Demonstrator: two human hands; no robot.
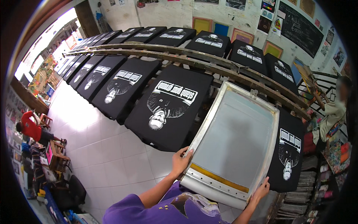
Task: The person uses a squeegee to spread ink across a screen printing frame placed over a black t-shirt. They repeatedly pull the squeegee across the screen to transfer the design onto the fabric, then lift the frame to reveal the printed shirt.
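Both hands hold a large screen-printing frame (242,130), pale-rimmed with grey mesh and a brown strip near its close end. My left hand (181,161) is closed on its left edge, near the corner closest to me. Lower on the right edge, my right hand (262,188) grips the frame too. To the left of the frame lies a black T-shirt (169,108) stretched on a board, printed with a white figure and a lettered box. Another printed black T-shirt (287,153) shows beyond the frame's right edge. What lies under the frame is hidden.
Long wooden rails (179,58) run between two rows of boards bearing black printed shirts. A person in red (30,125) stands far left by a wooden stool; another person (332,112) is at the right. Stacked frames (296,198) sit lower right; a black chair (76,190) stands lower left.
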